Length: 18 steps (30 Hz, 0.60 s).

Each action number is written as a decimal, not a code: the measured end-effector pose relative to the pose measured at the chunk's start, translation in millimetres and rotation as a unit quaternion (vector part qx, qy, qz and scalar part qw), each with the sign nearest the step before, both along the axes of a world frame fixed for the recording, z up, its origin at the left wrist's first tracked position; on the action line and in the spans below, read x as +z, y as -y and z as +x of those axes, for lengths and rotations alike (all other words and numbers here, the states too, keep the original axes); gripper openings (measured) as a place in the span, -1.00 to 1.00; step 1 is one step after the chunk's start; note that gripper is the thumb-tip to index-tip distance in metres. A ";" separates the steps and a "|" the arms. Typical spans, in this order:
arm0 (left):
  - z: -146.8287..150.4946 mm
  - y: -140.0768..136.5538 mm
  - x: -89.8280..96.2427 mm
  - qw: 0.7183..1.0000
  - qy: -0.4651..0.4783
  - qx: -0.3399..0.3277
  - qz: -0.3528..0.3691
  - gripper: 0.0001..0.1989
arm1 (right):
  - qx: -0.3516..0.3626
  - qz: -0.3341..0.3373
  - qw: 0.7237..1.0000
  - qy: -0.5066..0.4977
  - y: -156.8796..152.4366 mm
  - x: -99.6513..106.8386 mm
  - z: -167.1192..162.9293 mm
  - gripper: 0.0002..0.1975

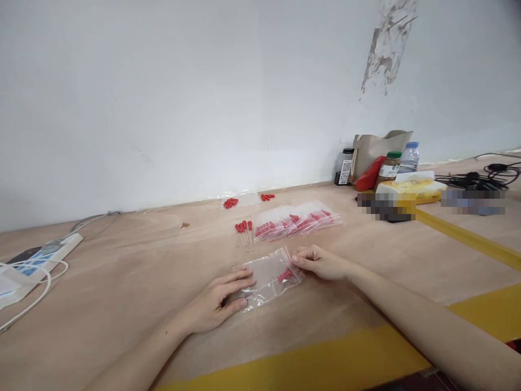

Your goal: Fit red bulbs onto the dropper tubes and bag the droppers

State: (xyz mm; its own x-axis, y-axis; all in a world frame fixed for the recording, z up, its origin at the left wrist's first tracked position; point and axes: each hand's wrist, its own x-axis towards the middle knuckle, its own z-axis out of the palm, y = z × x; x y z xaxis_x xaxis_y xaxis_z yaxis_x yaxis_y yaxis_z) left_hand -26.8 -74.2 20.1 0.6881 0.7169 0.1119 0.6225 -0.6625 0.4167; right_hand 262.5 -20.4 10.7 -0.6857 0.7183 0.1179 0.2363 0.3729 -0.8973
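Note:
A clear zip-lock bag [264,269] lies flat on the table, and inside it is a dropper [284,275] with a red bulb. My left hand [226,296] rests on the bag's left end, its fingers stretched out. At the bag's right end, my right hand [315,262] pinches the zip edge between thumb and fingers. Just beyond the bag, several loose droppers [244,228] with red bulbs and thin stems lie side by side. To their right is an overlapping row of filled zip-lock bags [297,221] showing red bulbs.
Near the wall are two small piles of red bulbs [230,203] on clear plastic. A power strip [67,244] with white cables lies left. At the back right stand a dark bottle [345,167], a jar [391,167], a water bottle [410,157] and a tissue pack [413,189].

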 end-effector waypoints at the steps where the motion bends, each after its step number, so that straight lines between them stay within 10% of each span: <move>1: -0.3 0.0 -0.2 1.000 -0.001 0.000 -0.001 -0.62 | 0.003 -0.006 1.000 -0.003 2.6 2.1 -1.0 -0.59; 11: -0.1 -0.1 -2.6 0.999 0.036 0.002 0.026 -0.67 | -0.157 -0.167 0.972 0.045 11.5 -3.8 -13.9 -0.72; 18: 1.0 -0.1 -2.0 1.000 0.015 0.011 0.020 -0.66 | -0.292 0.201 0.930 0.093 -5.9 16.1 -15.5 -0.89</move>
